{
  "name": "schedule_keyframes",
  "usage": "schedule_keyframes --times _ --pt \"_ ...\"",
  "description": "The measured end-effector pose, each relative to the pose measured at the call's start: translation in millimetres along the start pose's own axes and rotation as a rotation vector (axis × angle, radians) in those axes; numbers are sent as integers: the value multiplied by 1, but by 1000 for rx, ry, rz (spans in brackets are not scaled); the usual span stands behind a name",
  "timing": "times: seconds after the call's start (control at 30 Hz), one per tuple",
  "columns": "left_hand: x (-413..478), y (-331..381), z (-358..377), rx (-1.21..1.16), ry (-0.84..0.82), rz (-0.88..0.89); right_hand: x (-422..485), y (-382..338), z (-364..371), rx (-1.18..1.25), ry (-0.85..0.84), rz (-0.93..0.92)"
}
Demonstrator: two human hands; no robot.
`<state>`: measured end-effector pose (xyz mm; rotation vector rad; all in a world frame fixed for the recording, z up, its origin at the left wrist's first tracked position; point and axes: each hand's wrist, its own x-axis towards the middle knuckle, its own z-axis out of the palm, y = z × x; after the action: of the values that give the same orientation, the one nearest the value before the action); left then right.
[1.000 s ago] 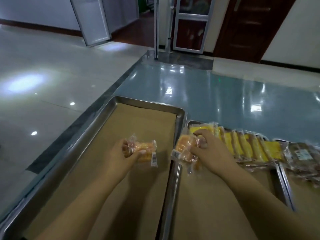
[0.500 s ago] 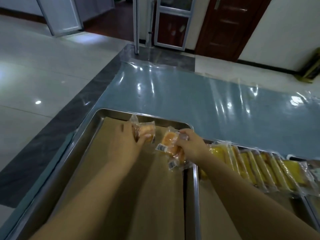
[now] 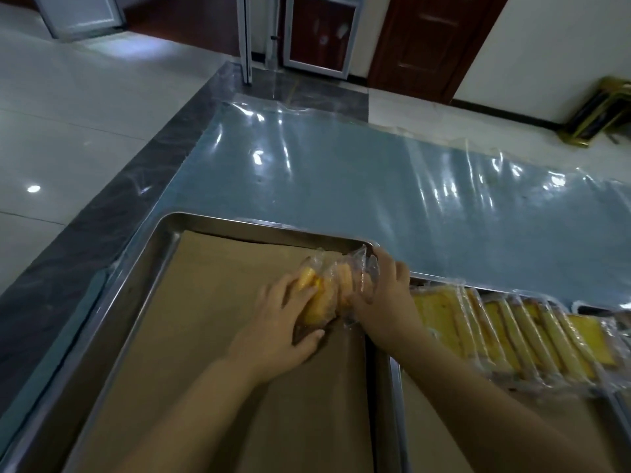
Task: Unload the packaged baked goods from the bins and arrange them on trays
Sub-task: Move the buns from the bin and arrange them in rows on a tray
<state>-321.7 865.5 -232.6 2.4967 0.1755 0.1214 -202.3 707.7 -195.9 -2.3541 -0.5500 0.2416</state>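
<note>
Packaged baked goods, head view: two packets pressed side by side at the far right corner of the left tray (image 3: 143,274), over its brown paper liner (image 3: 222,319). Yellow packet (image 3: 316,302) gripped by the left hand (image 3: 283,322), fingers curled over its top. Orange packet (image 3: 351,281) just right of it, pinched by the right hand (image 3: 386,295), fingers closed on crinkled film beside the tray's right rim. Lying with long axes near-to-far, roughly along that rim. Cannot tell whether resting on the liner or just above it. Probably next: set down against the corner, then let go outward on each side.

Right tray (image 3: 397,387) touching alongside, with a row of yellow slices (image 3: 505,332) along its far edge. Both trays on a desk (image 3: 375,186) under glossy plastic sheet. Tiled floor (image 3: 85,114) to the left, dark door (image 3: 433,42) beyond.
</note>
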Motion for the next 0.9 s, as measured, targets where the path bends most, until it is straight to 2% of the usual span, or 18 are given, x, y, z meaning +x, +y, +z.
schedule_keyframes --times 0.13,0.33,0.43,0.6,0.77,0.9 --pt "-1 0 3 39 20 -9 -17 3 -5 -246 -44 -125" --pt "16 0 11 17 113 -74 -7 0 -5 -463 -69 -91" --pt "27 -1 9 43 114 -51 0 1 -1 -434 -62 -74" --pt "39 -6 4 44 -46 -58 10 0 5 -346 -40 -46" --pt "48 -4 0 68 102 -73 15 2 2 -308 -72 -63" --pt "54 -1 -1 44 187 -167 15 2 1 -361 -105 -62"
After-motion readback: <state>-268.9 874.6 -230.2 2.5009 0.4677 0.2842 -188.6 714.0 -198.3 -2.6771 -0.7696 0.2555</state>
